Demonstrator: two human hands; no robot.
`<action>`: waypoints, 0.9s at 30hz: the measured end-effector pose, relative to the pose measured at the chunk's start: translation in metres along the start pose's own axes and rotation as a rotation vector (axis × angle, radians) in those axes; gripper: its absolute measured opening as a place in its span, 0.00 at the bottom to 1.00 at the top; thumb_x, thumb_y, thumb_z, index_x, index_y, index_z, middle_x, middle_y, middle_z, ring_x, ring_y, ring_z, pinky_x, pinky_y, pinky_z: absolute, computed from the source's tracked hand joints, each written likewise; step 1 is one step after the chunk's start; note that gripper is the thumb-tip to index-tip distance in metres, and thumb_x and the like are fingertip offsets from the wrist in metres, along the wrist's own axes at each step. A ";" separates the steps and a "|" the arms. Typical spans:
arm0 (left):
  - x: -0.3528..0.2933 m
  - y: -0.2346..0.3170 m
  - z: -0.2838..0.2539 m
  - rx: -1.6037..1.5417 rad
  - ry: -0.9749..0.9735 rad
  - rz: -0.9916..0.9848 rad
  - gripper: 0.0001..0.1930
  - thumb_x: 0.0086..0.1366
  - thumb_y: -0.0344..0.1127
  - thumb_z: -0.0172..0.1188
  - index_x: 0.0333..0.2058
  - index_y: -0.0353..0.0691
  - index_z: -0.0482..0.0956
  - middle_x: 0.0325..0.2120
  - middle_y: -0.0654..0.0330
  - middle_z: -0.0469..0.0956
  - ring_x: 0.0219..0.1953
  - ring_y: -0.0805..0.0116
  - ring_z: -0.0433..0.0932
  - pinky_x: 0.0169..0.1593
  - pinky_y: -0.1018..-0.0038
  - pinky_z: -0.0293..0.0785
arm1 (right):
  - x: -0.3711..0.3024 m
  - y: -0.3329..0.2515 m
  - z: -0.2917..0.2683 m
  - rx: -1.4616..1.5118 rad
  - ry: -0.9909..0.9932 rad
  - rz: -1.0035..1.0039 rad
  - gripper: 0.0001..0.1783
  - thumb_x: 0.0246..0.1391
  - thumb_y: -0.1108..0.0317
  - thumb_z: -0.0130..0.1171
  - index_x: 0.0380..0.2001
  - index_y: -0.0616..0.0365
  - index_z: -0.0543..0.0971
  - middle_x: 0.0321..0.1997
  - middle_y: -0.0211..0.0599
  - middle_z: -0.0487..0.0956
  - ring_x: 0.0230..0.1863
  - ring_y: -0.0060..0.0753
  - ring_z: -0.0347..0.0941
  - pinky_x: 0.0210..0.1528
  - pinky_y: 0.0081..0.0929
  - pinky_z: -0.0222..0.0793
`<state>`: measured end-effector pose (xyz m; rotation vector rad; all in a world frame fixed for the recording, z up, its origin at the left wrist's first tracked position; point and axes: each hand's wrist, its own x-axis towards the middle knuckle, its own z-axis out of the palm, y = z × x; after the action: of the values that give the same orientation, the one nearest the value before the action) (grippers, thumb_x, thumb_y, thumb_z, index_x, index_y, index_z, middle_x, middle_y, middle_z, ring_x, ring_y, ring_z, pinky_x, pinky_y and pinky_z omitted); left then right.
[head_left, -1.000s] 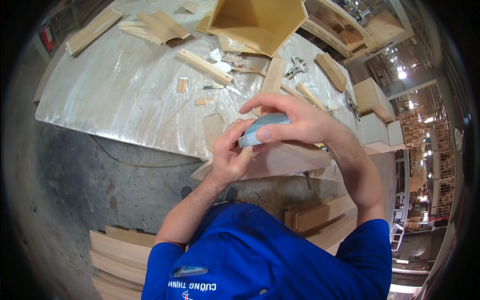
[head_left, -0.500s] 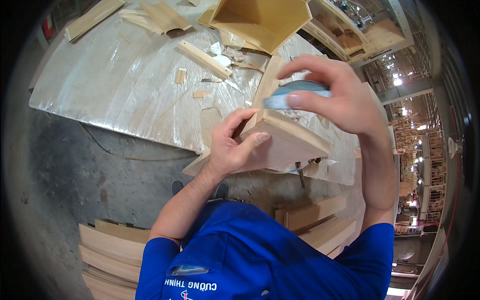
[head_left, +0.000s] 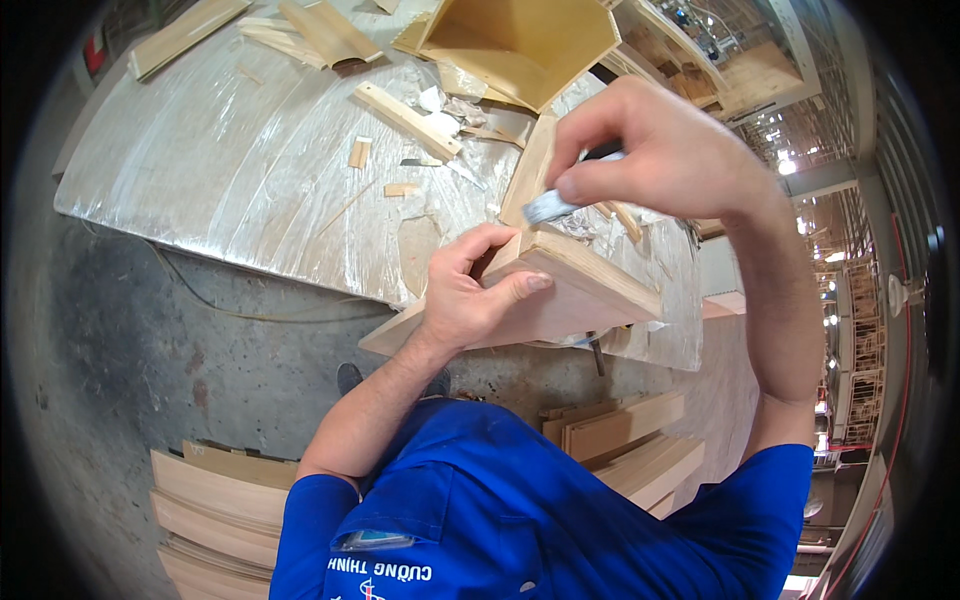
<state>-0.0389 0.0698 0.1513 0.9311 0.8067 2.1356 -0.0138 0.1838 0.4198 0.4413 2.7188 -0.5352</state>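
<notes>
Tilted at the table's near edge is a pale wooden piece of joined boards [head_left: 590, 285]. My left hand [head_left: 468, 285] grips its upper corner, with the thumb on the near face and the fingers over the edge. Just above that corner my right hand [head_left: 650, 150] pinches a blue-grey folded pad [head_left: 550, 207], which looks like sandpaper. The pad's lower end is close to the board's edge; I cannot tell whether it touches. The fingers partly hide the pad.
The plastic-covered table [head_left: 230, 190] bears a wooden strip [head_left: 408, 122], small offcuts, a knife-like blade [head_left: 465, 174] and crumpled white scraps. A yellowish wooden box [head_left: 520, 45] stands at the back. Stacked boards [head_left: 225, 500] lie at lower left, more boards [head_left: 630, 430] at lower right.
My right hand has turned and its fingers have closed more tightly round the pad, which now points down toward the corner. My left hand keeps its hold on the wooden piece.
</notes>
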 end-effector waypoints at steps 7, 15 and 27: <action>-0.001 -0.005 -0.002 0.078 -0.044 -0.049 0.22 0.60 0.34 0.80 0.49 0.32 0.83 0.39 0.61 0.84 0.41 0.77 0.80 0.45 0.75 0.78 | 0.004 0.006 0.019 -0.112 -0.099 -0.061 0.12 0.49 0.65 0.66 0.31 0.63 0.88 0.25 0.45 0.84 0.30 0.40 0.82 0.38 0.36 0.76; -0.004 -0.007 0.004 0.030 -0.029 0.015 0.22 0.60 0.33 0.80 0.49 0.32 0.82 0.39 0.60 0.84 0.42 0.77 0.81 0.46 0.76 0.78 | -0.018 0.020 0.037 0.123 0.133 -0.098 0.13 0.55 0.64 0.66 0.35 0.64 0.88 0.28 0.44 0.85 0.31 0.36 0.82 0.42 0.29 0.77; 0.001 0.000 -0.004 0.104 -0.030 0.015 0.21 0.61 0.32 0.78 0.50 0.33 0.82 0.41 0.59 0.85 0.44 0.76 0.82 0.48 0.76 0.78 | -0.057 0.025 0.051 0.098 0.368 -0.167 0.13 0.55 0.66 0.73 0.41 0.61 0.86 0.29 0.36 0.85 0.32 0.22 0.81 0.33 0.28 0.72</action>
<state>-0.0428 0.0689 0.1494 1.0225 0.9057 2.1038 0.0597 0.1717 0.3889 0.3697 3.1120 -0.6942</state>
